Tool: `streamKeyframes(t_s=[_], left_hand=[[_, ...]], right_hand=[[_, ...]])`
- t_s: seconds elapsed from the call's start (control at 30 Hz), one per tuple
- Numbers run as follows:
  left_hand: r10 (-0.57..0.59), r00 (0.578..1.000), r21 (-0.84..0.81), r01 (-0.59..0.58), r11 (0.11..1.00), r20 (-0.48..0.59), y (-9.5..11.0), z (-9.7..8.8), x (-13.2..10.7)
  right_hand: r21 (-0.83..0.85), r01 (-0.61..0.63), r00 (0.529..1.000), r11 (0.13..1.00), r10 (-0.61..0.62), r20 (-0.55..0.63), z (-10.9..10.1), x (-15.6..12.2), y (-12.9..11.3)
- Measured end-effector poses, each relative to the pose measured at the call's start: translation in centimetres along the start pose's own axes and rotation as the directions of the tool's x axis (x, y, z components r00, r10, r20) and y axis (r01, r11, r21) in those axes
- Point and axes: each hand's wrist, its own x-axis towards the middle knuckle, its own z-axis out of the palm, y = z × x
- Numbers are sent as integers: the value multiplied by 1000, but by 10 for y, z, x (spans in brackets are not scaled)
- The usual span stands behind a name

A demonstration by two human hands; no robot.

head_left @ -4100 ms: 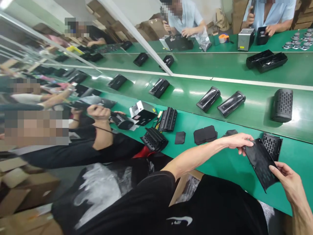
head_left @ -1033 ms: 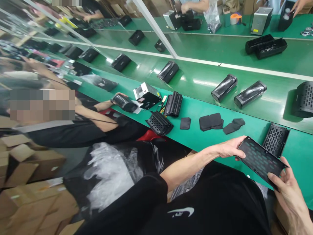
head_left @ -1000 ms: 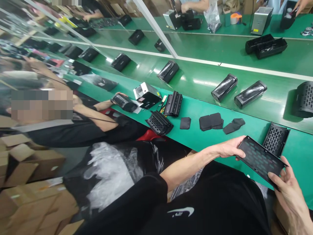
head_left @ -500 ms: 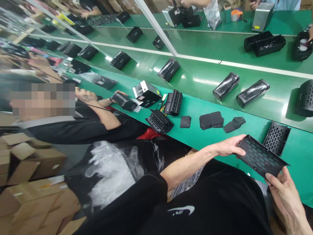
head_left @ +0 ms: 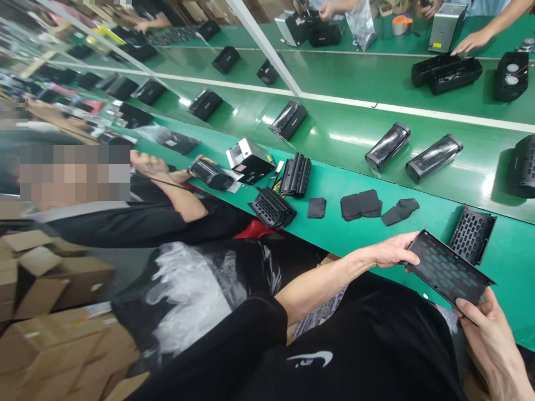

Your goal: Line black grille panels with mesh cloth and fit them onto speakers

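Stretching across the whole view, a long green desk (head_left: 330,184) carries many black parts, and black speaker bodies (head_left: 387,147) stand in a row on a green belt beyond it. Cardboard boxes (head_left: 45,334) are piled at the lower left. A co-worker (head_left: 125,228) in a black shirt is at the left part of the desk, with a hand around a black speaker (head_left: 211,174), near a silver box (head_left: 246,156). Along the near edge of the desk lie a stack of black grilles (head_left: 271,209), then soft black pads (head_left: 359,205), then one more holed grille (head_left: 472,231) near the right end.

A thin black plastic panel (head_left: 447,270) with rows of small holes is up off the desk, just beside that last grille. The left hand (head_left: 390,250) and the right hand (head_left: 487,345) hold it by its two ends. A thin panel is best held this way, gently at the edges, so it stays flat and does not bend. The left fingers (head_left: 412,256) are close together and curl around one end. The right fingers (head_left: 468,312) are spread apart and grip the other end.
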Motion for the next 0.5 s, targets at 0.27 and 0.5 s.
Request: streamKeyframes(t_s=[0.27,0.5], left_hand=[[-43,999,1,44,999,-32,-2,2,-2],[-36,995,-203,17,979,-90,-19,3,6]], right_hand=[[-89,126,992,988,-126,15,7,3,8],[-258,228,936,939,-284,-208,-2,-12,14]])
